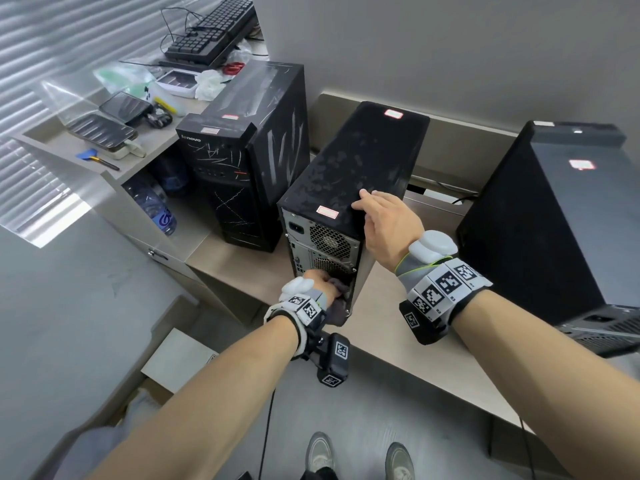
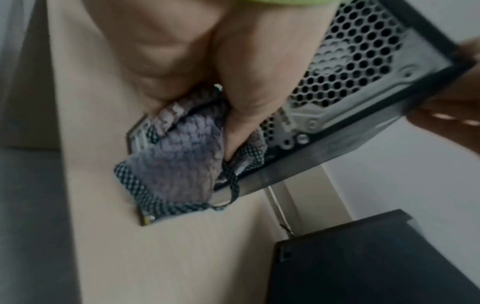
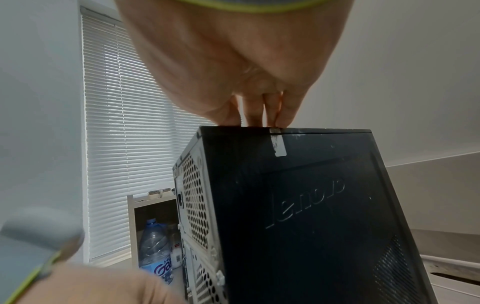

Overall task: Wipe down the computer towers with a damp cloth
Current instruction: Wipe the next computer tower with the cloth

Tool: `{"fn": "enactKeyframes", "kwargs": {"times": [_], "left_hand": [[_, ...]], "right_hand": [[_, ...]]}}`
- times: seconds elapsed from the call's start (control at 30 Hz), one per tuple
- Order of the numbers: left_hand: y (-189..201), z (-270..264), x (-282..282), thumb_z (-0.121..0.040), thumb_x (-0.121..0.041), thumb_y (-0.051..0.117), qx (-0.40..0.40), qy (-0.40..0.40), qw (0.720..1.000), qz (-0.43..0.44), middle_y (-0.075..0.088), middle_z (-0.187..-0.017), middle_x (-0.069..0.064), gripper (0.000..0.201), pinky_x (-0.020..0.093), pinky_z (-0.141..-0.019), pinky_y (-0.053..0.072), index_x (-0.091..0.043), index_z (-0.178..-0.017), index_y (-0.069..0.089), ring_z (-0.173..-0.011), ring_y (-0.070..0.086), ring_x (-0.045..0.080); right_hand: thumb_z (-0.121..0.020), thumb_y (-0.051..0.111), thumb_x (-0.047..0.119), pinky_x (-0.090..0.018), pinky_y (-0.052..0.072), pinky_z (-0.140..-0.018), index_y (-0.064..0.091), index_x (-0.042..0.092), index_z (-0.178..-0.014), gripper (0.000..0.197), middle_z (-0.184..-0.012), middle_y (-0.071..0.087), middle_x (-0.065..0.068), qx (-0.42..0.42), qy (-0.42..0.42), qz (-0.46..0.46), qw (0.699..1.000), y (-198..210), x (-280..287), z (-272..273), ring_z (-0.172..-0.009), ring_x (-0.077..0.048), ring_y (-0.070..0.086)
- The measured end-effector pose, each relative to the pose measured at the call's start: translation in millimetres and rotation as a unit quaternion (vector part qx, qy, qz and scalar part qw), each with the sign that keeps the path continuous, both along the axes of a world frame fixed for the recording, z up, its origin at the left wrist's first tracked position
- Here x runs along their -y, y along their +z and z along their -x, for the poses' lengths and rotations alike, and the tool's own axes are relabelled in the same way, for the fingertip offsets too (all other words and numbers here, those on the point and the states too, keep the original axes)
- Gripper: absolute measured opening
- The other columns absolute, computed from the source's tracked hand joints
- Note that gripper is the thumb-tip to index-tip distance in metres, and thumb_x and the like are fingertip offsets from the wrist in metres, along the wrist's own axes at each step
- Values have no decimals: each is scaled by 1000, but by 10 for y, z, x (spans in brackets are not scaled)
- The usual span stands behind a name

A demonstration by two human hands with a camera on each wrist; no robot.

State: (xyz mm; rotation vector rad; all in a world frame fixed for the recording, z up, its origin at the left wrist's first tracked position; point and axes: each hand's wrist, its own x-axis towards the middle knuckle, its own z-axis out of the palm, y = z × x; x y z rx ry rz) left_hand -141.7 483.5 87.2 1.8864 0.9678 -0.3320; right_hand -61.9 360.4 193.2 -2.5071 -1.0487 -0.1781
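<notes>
Head view: three black computer towers are stood on a beige worktop [image 1: 242,261]. The middle tower [image 1: 360,161] is turned with its perforated rear panel toward the person. A scratched tower [image 1: 249,140] is stood to its left, beside an open cabinet [image 1: 114,188] in which water bottles [image 1: 156,206] are stored. A third tower [image 1: 561,216] is stood well apart to the right.

The left hand [image 1: 320,284] is positioned low on the rear panel of the middle tower. A grey cloth [image 1: 337,299] with a checked border is grasped in its grip: the fingers are curled round the cloth and it is pressed against the panel near the bottom edge. In the left wrist view, the cloth [image 2: 182,160] is bunched under the thumb and is seen touching the metal just below the honeycomb vent [image 2: 345,67].

The right hand [image 1: 388,220] is laid on the top rear edge of the same tower. Its grip is released: the fingers are extended flat over the top surface and nothing is enclosed. In the right wrist view, the fingertips [image 3: 259,117] are seen resting on the top edge above the embossed side panel.

A keyboard [image 1: 214,29] and two phones [image 1: 114,116] are laid on the cabinet top.
</notes>
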Motion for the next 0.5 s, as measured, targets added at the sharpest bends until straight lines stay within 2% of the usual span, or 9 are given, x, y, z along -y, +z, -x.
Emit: {"fn": "enactKeyframes", "kwargs": {"times": [0.03,0.07,0.1,0.17,0.27,0.4,0.5], "left_hand": [[-59,60,-69,-84,-6,64,-1,9,1000,-9,67,-85,9,7,17,-59,48,-12,-84,67,-71,58,19],[-112,121,-138,-84,-10,67,-3,18,1000,-15,70,-99,14,14,21,-66,47,-8,-98,70,-79,57,19],[-172,166,-220,-85,-12,67,-2,31,999,-14,68,-111,16,26,23,-69,44,-4,-110,68,-83,54,18],[-292,216,-394,-88,-14,65,-3,57,998,-4,64,-121,18,35,22,-66,42,0,-120,63,-86,50,17],[-386,230,-614,-92,-12,58,17,110,994,10,60,-127,19,36,21,-59,42,1,-125,59,-89,49,16],[-584,136,-766,-94,-16,55,33,183,982,28,59,-129,19,35,15,-55,34,0,-125,59,-90,46,14],[-652,66,-687,-95,-23,56,24,195,979,46,60,-128,18,36,13,-53,32,-2,-124,61,-91,50,15]], "right_hand": [[-90,44,-2,-26,27,-109,62,6,-123,38,-139,52,-12,-3,0,2,1000,-3,1,-5,-132,-29,44],[-90,44,-2,-26,27,-109,62,6,-123,38,-139,52,-13,-2,0,2,1000,-9,6,-2,-132,-29,44],[-90,44,-2,-27,27,-109,62,6,-123,38,-138,53,-13,-1,0,-1,1000,-18,10,-2,-132,-29,45],[-90,44,-2,-26,28,-109,62,6,-123,38,-139,53,-12,5,-1,-4,1000,-42,13,-11,-131,-29,45],[-89,44,-3,-23,27,-107,63,6,-120,38,-137,55,-12,18,-7,-21,1000,-53,1,0,-129,-28,47],[-77,49,-5,-21,32,-96,71,4,-101,33,-115,68,-15,71,-3,-64,995,-148,-36,-24,-106,-33,64],[-80,47,-1,-23,37,-96,70,5,-103,34,-117,67,-13,74,-2,-59,996,-194,-29,-44,-109,-32,63]]}}
